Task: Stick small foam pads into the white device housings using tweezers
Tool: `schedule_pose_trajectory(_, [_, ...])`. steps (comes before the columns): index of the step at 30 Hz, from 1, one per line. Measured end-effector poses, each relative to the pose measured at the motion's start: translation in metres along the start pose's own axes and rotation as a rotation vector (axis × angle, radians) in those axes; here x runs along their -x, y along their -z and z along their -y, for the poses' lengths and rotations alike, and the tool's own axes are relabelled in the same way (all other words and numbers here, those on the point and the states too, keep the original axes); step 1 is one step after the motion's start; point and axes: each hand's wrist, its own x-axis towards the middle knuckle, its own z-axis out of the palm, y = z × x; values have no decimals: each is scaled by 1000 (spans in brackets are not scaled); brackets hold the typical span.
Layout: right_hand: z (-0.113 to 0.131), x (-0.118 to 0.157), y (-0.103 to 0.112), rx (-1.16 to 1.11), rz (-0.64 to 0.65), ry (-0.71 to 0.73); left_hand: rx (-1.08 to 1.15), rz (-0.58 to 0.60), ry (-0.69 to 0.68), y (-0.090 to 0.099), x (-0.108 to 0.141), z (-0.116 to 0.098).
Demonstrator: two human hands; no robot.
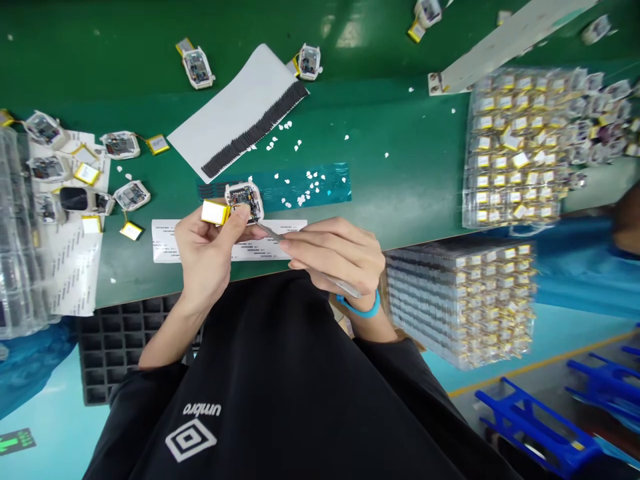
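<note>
My left hand [213, 250] grips a white watch-like housing [246, 197] with its circuit board facing up, the thumb on its lower edge. A yellow-edged battery [215, 212] lies against the fingers, left of the housing. My right hand [340, 257] is closed around thin metal tweezers [270, 232], whose tip meets the housing's lower right edge. Under both hands lies a printed white strip [167, 240]. Just above is a teal film strip [325, 183] with small white pieces on it. A white sheet [233, 110] with a row of black strips lies farther up.
Several housings with batteries [120, 144] lie at the left, beside clear trays [15, 233]. Battery-filled trays [515, 150] stand at the right, with a stack [450, 293] below the table edge. A metal arm [510, 43] crosses the upper right.
</note>
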Motion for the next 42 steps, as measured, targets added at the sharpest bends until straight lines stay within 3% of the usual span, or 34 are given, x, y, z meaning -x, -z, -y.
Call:
schedule_pose_trajectory(4, [-5,10,-2,-30,-91,-76,-42,51,27,4,1,2])
schedule_pose_trajectory(7, [-12,26,-2,-19,-169,-218,-144,151,-52,14,-18,-3])
schedule_pose_trajectory(10, [-19,46,-3,-42,-221,-482,-376,133,-224,34,-75,-17])
schedule_pose_trajectory(12, [-23,60,-3,-47,-256,-597,-616,-48,-314,51,-124,-32])
schedule_pose_trajectory(14, [-28,71,-5,-47,-303,-685,-878,-173,-271,67,-169,-48])
schedule_pose_trajectory(16, [-32,79,-7,-47,-358,-759,-1024,-193,-251,75,-199,-61])
schedule_pose_trajectory(19, [-37,83,-10,-52,-422,-840,-1049,-111,-311,68,-218,-66])
schedule_pose_trajectory(23, [-38,80,-12,-53,-425,-893,-1007,126,-279,39,-229,-53])
schedule_pose_trajectory(26, [-37,79,-12,-46,-395,-908,-947,163,-240,26,-235,-50])
schedule_pose_trajectory(30, [-38,79,-10,-28,-381,-863,-815,49,-247,24,-229,-54])
schedule_pose_trajectory(33, [-35,71,-7,-4,-394,-782,-681,29,-194,23,-202,-48])
schedule_pose_trajectory(37, [-20,44,-10,-35,-321,-691,-519,120,-101,13,-128,-29])
schedule_pose_trajectory(39, [-10,27,-15,-36,-271,-620,-308,279,-170,7,-84,-23])
schedule_pose_trajectory(42, [-2,3,-25,-41,-206,-503,-216,347,-195,-1,-33,-23])
